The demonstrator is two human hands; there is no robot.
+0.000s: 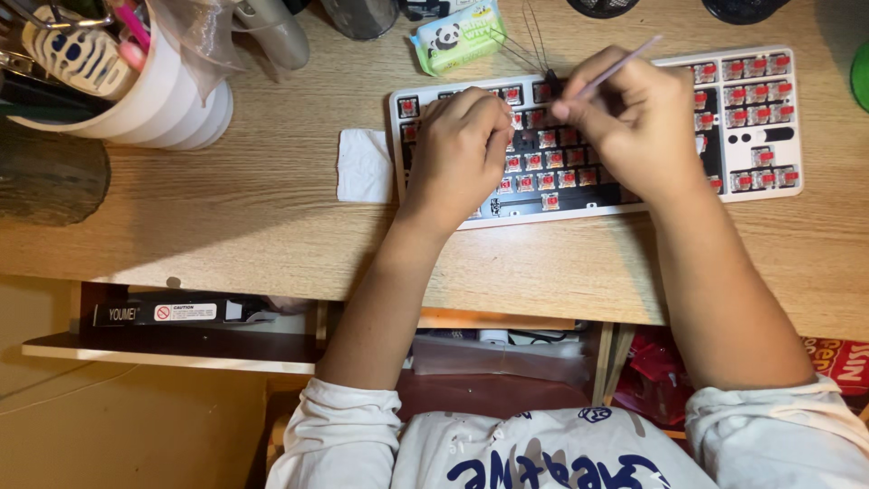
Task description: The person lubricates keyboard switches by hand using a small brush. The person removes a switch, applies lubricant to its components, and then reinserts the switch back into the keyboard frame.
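Slanting up-right, the thin stick in the right hand tips toward the keyboard.

Wooden desk with keyboard, white cloth, wipes pack, white cup.

A white keyboard with its keycaps off, red switches bared, lies flat under both hands; a thin pale stick slants from the right hand's fingertips.

Head camera, steeply down, close over desk.
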